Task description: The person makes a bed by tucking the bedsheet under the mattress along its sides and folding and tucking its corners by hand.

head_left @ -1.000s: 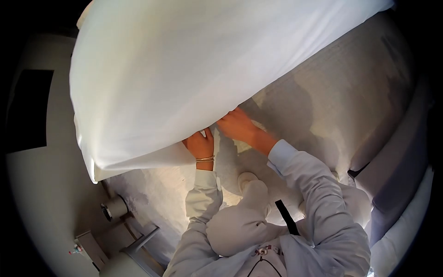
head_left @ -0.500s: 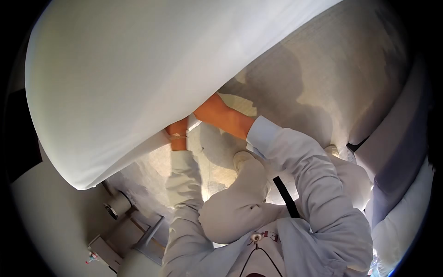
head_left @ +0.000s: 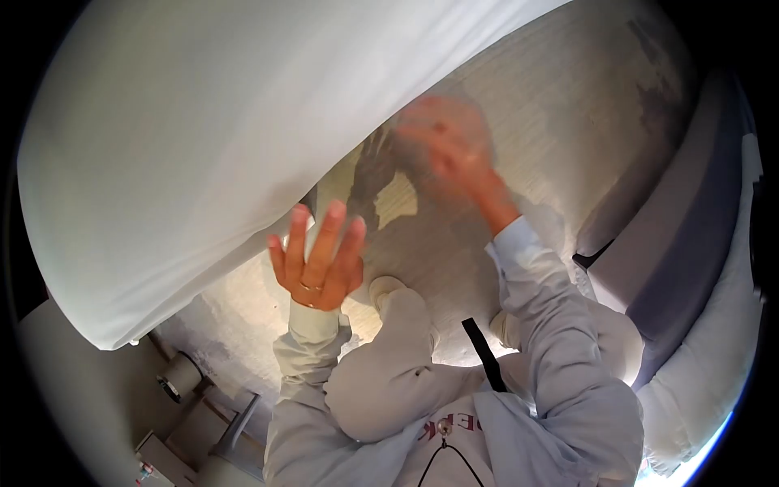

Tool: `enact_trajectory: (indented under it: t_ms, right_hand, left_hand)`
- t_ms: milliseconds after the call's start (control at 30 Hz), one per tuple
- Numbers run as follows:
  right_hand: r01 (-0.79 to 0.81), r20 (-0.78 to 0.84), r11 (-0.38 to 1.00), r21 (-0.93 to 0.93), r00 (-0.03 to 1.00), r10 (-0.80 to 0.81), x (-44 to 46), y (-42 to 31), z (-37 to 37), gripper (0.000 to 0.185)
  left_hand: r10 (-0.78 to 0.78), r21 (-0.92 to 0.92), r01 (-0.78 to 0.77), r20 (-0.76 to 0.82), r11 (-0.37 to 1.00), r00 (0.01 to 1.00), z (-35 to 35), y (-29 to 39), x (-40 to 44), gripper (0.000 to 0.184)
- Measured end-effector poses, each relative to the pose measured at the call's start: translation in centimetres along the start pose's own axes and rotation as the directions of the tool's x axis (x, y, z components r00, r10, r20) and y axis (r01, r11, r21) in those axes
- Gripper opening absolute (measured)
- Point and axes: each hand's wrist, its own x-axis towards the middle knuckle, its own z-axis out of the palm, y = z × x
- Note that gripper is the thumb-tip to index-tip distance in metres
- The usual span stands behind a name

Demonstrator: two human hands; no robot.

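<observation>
A bed covered by a smooth white sheet [head_left: 187, 138] fills the upper left. My left hand [head_left: 319, 264] is raised beside the sheet's lower edge, with its fingers spread, nothing in it and a ring on one finger. Whether its fingertips touch the cloth I cannot tell. Farther along the same edge is my right hand [head_left: 454, 142], smeared by motion, so its fingers cannot be made out. Near my left fingertips, a pale corner and a dark gap show under the sheet's edge.
My bent knees [head_left: 377, 365] are close to the bed. A grey cushioned seat [head_left: 657, 268] stands at the right. At lower left are a small cylindrical object [head_left: 180, 377] and some furniture [head_left: 166, 454]. Pale floor [head_left: 552, 130] lies between bed and seat.
Both hands have come out from under the edge of the white sheet. My right hand has moved up and to the right; my left hand now shows its spread fingers.
</observation>
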Motion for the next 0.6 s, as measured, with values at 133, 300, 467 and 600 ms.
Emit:
enact_trajectory:
  t_ms: [133,300,467,600]
  right_hand:
    - [-0.348,-0.463,0.937,-0.008,0.832,0.305,5.5,3.3,-4.7,0.057]
    - [-0.381,-0.232,0.925,-0.004,0.9,0.37,8.0,3.4,-4.6,0.115]
    - [-0.392,-0.159,0.92,-0.008,0.909,0.386,7.3,3.9,-2.0,0.127]
    - [-0.37,-0.187,0.929,-0.019,0.914,0.361,7.7,5.0,-0.6,0.137]
  left_hand:
    - [-0.174,-0.06,0.175,0.022,0.983,0.984,2.8,-1.7,-0.1,0.044]
    - [-0.107,0.372,0.086,0.035,0.924,0.994,5.7,-4.8,-3.3,0.053]
    - [-0.132,0.41,0.105,0.037,0.906,0.991,6.2,-4.8,-4.1,0.052]
    - [-0.109,0.443,0.092,0.014,0.892,0.994,6.7,-4.7,-3.9,0.055]
